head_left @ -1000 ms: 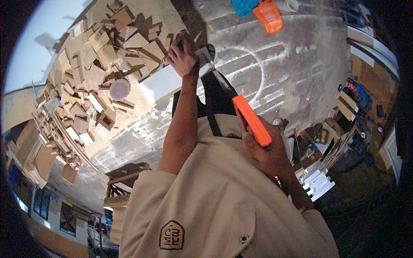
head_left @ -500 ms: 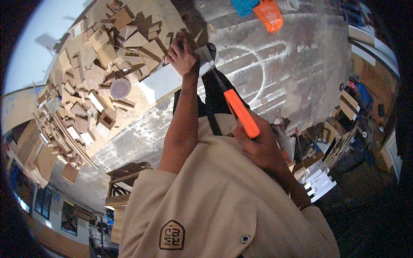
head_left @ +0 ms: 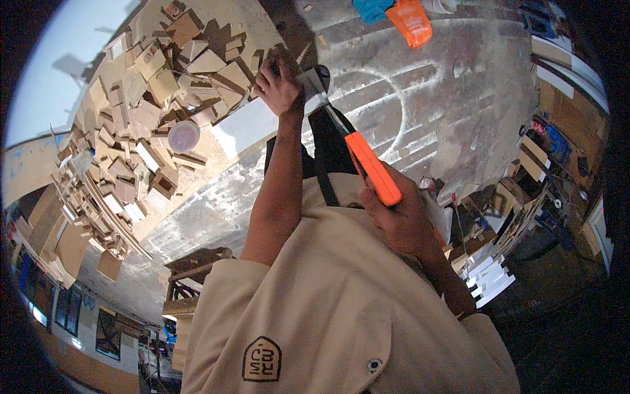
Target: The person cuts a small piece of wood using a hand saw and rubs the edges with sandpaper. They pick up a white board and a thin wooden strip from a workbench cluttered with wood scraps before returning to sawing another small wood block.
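Observation:
A hand saw with a bright orange handle (head_left: pixel 374 171) is held in my right hand (head_left: pixel 397 213), its fingers wrapped round the grip. The saw's thin blade (head_left: pixel 336 117) slants up and left to a pale white board (head_left: pixel 239 127) and meets it near the board's right end. My left hand (head_left: pixel 278 85) is closed over the far side of this board, just left of the blade, with its fingers curled. What lies under those fingertips is partly hidden. A dark shoe (head_left: pixel 321 73) shows beyond the blade.
A heap of wood offcuts (head_left: pixel 151 85) spreads at the left, with a round translucent tub (head_left: pixel 184 136) among them. Orange and blue bags (head_left: pixel 410 25) lie on the scuffed floor (head_left: pixel 433 105) at the far side. White strips (head_left: pixel 489 282) are stacked at the right.
My right hand has drawn the saw slightly back, down and to the right. The left hand and the board stay in place.

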The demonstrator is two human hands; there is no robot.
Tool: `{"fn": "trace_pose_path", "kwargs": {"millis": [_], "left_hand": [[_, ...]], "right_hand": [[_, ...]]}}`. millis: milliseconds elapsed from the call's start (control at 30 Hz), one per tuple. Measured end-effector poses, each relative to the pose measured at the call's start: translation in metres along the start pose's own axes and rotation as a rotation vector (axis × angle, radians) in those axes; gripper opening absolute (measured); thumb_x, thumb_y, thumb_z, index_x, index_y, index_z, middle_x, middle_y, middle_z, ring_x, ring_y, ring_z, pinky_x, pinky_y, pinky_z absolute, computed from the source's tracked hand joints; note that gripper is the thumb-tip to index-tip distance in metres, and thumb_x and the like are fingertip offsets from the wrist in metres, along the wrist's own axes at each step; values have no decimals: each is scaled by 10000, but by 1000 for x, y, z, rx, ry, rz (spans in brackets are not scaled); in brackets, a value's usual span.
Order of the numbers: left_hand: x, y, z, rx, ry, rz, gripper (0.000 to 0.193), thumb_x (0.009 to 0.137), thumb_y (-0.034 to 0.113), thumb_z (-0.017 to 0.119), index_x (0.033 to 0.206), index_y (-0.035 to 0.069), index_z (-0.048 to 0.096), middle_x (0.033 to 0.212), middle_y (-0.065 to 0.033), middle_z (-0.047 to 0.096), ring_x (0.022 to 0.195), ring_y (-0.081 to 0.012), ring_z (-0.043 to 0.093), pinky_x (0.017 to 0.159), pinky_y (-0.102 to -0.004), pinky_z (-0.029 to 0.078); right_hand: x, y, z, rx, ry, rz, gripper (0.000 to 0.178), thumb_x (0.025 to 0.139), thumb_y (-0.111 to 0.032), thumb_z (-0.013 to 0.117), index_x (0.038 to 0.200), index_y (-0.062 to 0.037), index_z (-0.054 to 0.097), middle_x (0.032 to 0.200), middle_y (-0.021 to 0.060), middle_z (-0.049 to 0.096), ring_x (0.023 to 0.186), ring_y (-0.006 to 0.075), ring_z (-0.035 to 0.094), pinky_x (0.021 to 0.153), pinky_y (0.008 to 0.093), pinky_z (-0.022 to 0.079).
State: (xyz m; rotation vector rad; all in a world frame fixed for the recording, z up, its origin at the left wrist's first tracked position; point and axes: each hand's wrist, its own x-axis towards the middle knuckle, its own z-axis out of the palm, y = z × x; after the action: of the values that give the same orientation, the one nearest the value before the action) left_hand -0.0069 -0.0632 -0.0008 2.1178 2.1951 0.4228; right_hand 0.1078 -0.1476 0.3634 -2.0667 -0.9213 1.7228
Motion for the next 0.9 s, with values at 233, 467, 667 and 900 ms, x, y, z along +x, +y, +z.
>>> {"fn": "trace_pose_path", "kwargs": {"millis": [233, 467, 667, 900], "left_hand": [[-3, 0, -4, 40, -5, -9, 545, 854, 255, 574, 1396, 240, 516, 1277, -98, 514, 1096, -339, 505, 921, -521, 383], [-3, -2, 4, 15, 24, 12, 548, 860, 272, 578, 1403, 240, 513, 1251, -118, 522, 1109, -345, 503, 929, -522, 378], [-4, 1, 1, 68, 3, -7, 550, 882, 287, 583, 1424, 239, 502, 1280, -96, 517, 1125, -333, 498, 918, -517, 379], [0, 1, 3, 49, -31, 11, 521, 902, 294, 577, 1417, 244, 511, 1293, -101, 513, 1118, -332, 499, 924, -509, 378]], "right_hand": [[-12, 0, -4, -129, 42, 39, 258, 967, -219, 615, 1103, -3, 580, 812, 43, 569, 764, 136, 538, 733, 314, 464], [0, -3, -1, 44, -4, 44, 267, 958, -202, 629, 1128, -1, 580, 812, 43, 579, 770, 142, 545, 747, 322, 474], [-14, 5, 2, -27, 50, -44, 265, 949, -193, 639, 1111, 7, 576, 791, 35, 557, 752, 140, 526, 731, 322, 466], [2, 1, 0, 39, 10, -39, 248, 942, -200, 646, 1063, 4, 571, 804, 44, 559, 759, 134, 523, 729, 323, 464]]}}
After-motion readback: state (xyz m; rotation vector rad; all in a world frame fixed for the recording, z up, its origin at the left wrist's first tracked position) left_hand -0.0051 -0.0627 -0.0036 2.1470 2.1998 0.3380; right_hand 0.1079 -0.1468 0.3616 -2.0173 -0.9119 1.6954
